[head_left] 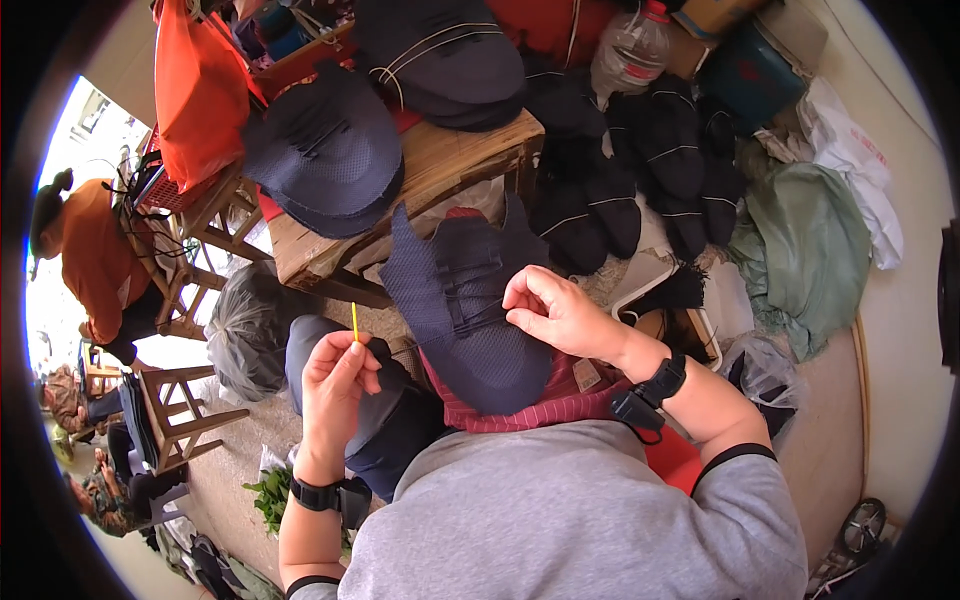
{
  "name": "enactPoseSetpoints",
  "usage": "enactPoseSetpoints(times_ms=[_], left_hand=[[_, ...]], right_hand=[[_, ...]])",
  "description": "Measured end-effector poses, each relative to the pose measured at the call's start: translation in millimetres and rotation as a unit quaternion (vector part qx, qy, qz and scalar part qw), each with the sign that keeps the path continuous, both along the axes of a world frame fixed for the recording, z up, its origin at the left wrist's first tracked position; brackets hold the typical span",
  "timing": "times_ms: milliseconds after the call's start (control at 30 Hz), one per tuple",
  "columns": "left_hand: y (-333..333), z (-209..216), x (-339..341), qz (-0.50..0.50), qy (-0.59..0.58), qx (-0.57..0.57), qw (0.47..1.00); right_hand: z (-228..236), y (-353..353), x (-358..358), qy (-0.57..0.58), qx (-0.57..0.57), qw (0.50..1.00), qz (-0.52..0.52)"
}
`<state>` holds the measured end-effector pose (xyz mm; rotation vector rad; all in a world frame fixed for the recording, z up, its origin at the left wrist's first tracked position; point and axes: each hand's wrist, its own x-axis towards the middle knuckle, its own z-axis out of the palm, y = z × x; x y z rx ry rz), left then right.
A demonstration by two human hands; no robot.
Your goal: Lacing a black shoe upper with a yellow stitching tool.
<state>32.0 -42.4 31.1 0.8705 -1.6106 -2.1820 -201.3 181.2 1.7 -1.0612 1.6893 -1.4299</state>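
Across my lap, over a dark red striped cloth (590, 372), lies a dark navy textured fabric piece (495, 370), shaped like a shoe upper. Its rounded end points toward me, and dark strands cross its middle. My left hand (335, 378) is raised to the left of the piece, apart from it. Its thumb and fingers pinch a thin yellow stick (355, 318) that points upward; the stick's kind is unclear. Over the piece's right side my right hand (560, 312) is closed, thumb toward curled fingers. Anything in that pinch is too fine to make out.
Ahead stands a wooden bench (420, 165) bearing stacked navy pieces (325, 150). Bundled dark pieces (655, 150) lie on the floor at right, near a green sack (805, 245). At left are a grey plastic bag (250, 330), a wooden stool (185, 410) and a person in orange (100, 250).
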Motion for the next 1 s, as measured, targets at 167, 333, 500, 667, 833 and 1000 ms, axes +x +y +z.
enactPoseSetpoints(times_ms=[167, 333, 500, 667, 833, 1000], left_hand=[[-0.2, -5.7, -18.0, -0.035, -0.037, -0.057, 0.997], [6.1, -12.8, -46.6, -0.074, -0.009, -0.253, 0.965], [4.7, -10.2, -62.3, -0.072, -0.066, -0.261, 0.960], [2.0, -14.0, -65.1, -0.078, -0.063, -0.275, 0.956], [0.5, -7.5, -71.1, -0.097, -0.057, -0.344, 0.932], [0.3, 9.3, -73.7, -0.099, -0.064, -0.420, 0.900]], right_hand=[[-17.5, 3.5, 0.4, -0.018, -0.013, 0.999, -0.046], [-6.4, 1.3, 0.5, -0.008, -0.012, 0.996, -0.092], [3.5, -14.3, -8.0, 0.252, -0.049, 0.962, -0.088], [14.8, -35.0, -19.6, 0.327, -0.062, 0.942, -0.043], [16.4, -45.8, -21.9, 0.278, -0.048, 0.959, 0.002], [13.7, -47.1, -21.9, 0.245, -0.016, 0.969, 0.006]])
